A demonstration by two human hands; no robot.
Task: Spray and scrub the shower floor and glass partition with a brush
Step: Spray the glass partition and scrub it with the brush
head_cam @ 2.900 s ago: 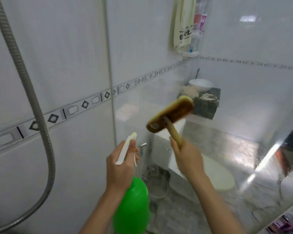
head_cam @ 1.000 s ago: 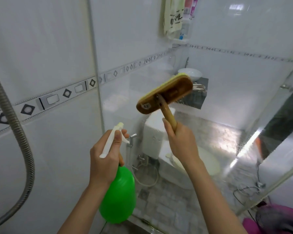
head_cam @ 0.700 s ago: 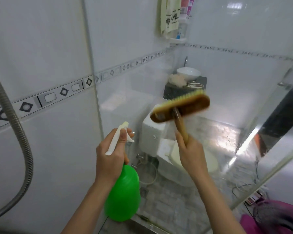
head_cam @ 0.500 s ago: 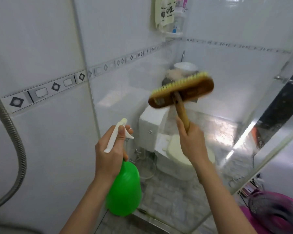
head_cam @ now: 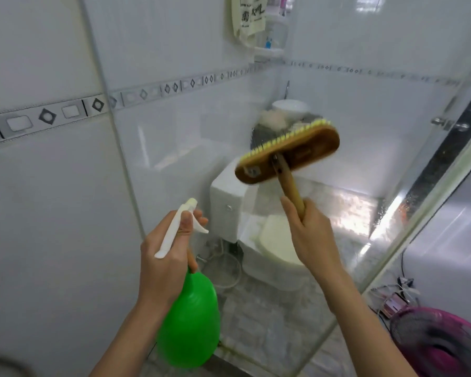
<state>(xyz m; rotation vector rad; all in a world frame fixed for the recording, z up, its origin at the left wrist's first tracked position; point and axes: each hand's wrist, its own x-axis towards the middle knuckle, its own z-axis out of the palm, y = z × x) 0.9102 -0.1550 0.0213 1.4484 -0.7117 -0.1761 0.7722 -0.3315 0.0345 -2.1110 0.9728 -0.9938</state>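
Both bare forearms rise from the bottom of the frame. The left forearm (head_cam: 125, 338) comes up from bottom centre-left, leaning right, to the left grip (head_cam: 165, 265) at lower centre, seen from its back. Its fingers curl round the neck of a spray bottle (head_cam: 189, 322), thumb laid against the sprayer head, fingertips at the trigger. The right forearm (head_cam: 365, 322) slants up and left from the lower right to the right grip (head_cam: 310, 235), just right of centre and higher than the left, wrapped round the handle of a brush (head_cam: 288, 155).

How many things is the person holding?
2: a spray bottle in the left hand, and a brush in the right hand.
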